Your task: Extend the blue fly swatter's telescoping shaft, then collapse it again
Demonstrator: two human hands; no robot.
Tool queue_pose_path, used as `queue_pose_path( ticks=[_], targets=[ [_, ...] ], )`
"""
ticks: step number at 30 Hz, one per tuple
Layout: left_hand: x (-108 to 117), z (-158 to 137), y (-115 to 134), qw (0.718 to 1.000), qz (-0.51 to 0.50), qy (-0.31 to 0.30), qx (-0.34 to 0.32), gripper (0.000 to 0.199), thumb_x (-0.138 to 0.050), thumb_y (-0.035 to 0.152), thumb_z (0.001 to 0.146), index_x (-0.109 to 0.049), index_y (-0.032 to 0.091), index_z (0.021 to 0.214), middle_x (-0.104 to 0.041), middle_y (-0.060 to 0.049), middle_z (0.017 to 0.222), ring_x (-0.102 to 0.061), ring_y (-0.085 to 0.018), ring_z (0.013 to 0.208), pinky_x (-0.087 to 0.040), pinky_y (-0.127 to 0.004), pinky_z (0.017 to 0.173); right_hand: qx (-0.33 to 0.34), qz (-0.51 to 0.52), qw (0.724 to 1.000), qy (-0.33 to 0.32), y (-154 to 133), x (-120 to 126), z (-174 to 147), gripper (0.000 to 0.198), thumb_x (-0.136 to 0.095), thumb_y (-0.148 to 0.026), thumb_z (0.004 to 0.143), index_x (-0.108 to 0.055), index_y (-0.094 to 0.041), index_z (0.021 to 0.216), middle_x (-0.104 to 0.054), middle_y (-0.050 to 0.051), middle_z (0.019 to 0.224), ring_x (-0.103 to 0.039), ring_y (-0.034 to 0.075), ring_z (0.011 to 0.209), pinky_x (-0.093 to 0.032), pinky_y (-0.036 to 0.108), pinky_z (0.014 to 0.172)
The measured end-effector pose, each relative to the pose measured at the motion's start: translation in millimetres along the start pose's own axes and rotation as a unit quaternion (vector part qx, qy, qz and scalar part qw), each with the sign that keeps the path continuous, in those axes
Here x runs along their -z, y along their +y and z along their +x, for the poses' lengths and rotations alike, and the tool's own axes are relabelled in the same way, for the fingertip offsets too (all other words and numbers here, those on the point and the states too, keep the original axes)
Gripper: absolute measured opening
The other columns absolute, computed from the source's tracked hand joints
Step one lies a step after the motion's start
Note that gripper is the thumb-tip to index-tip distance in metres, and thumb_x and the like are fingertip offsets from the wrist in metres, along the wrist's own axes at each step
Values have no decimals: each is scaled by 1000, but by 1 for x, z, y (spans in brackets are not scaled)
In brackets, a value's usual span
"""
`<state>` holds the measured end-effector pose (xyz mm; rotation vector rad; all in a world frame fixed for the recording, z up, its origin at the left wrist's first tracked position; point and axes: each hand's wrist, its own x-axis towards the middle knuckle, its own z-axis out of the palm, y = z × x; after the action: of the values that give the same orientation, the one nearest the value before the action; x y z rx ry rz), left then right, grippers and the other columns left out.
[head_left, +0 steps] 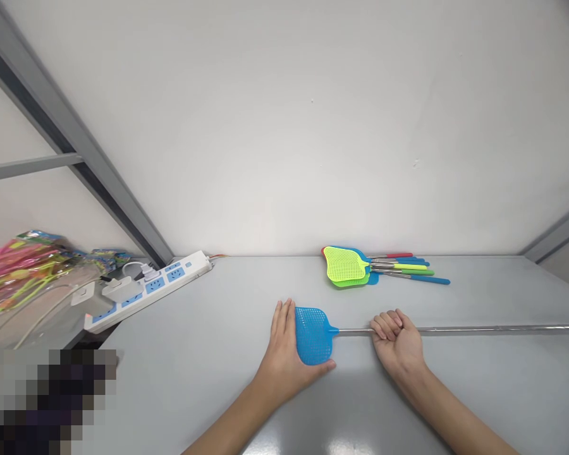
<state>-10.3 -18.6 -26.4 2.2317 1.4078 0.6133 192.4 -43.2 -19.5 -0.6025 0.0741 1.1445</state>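
A fly swatter with a blue perforated head lies across the grey table, its long metal shaft running off the right edge of view. My left hand rests against the left side of that head, fingers stretched out and thumb spread along the lower edge. Around the shaft, my right hand is closed, palm turned up and fingers curled over it. The swatter's handle end is out of view. Behind, near the wall, sits a stack of fly swatters with yellow, green, blue and red parts and shorter shafts.
On the left, a white power strip holds plugs and adapters with cables. Beyond it lie colourful items in clear plastic bags. Grey metal frame posts stand at the left, and another rises at the right. A white wall backs the table.
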Motion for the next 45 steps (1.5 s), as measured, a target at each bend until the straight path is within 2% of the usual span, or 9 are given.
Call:
queue_pose_path(
  ticks=[5, 10, 22, 45],
  targets=[
    [2, -2, -1, 1000, -15, -16, -2, 104, -59, 55, 50, -7, 14, 131, -10, -10, 138, 0, -27, 125, -16, -43, 100, 7, -22, 1000, -10, -1, -1, 0, 30, -37, -19, 78, -23, -18, 51, -17, -9, 39, -19, 5, 31, -22, 19, 33],
    [4, -1, 1, 999, -15, -30, 6, 101, -55, 58, 53, -8, 13, 130, -9, -10, 138, 1, -25, 125, -15, -42, 101, -5, 8, 1000, -1, -1, -1, -1, 30, -37, -20, 78, -25, -18, 51, -17, -9, 39, -19, 5, 32, -21, 19, 32],
    [6, -2, 2, 999, -22, -37, 10, 96, -53, 56, 57, -9, 14, 131, -11, -9, 138, 1, -25, 125, -16, -42, 101, 6, -13, 1000, -17, 0, 1, 0, 31, -37, -20, 79, -24, -18, 51, -17, -9, 39, -19, 5, 31, -22, 19, 33],
    [2, -5, 1, 1000, -20, -19, 0, 95, -56, 51, 56, -10, 15, 131, -13, -9, 137, -2, -27, 125, -18, -44, 100, 14, -32, 999, -25, 4, 3, 0, 31, -40, -20, 78, -24, -18, 51, -18, -9, 38, -20, 5, 31, -21, 19, 33]
  ],
)
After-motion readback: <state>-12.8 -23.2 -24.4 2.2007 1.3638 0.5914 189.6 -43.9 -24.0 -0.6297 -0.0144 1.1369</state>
